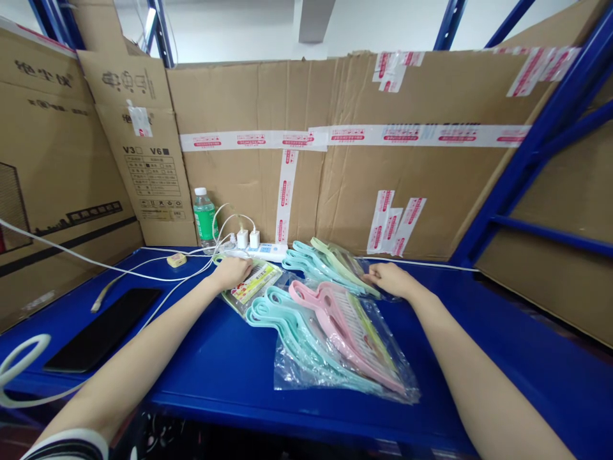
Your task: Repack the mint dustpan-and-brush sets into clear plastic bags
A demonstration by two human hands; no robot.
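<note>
My left hand (232,273) is closed on the upper edge of a clear bag (253,284) with a yellow label and pale green plastic inside. My right hand (390,280) has curled fingers pinching the right end of another clear bag, beside a pale green handled piece (342,265) and light blue pieces (311,259). Nearer to me, between my forearms, lie more bagged sets: a pink hand brush (340,329) with white bristles and light blue pieces (292,332) with looped handles. They overlap, and the clear wrap partly blurs their shapes.
A power strip (271,250) with white chargers and cables lies along the back, beside a green-labelled bottle (205,217). At left are a dark flat slab (103,329) and a small yellow object (176,260). Cardboard walls (249,96) enclose the blue table (215,377).
</note>
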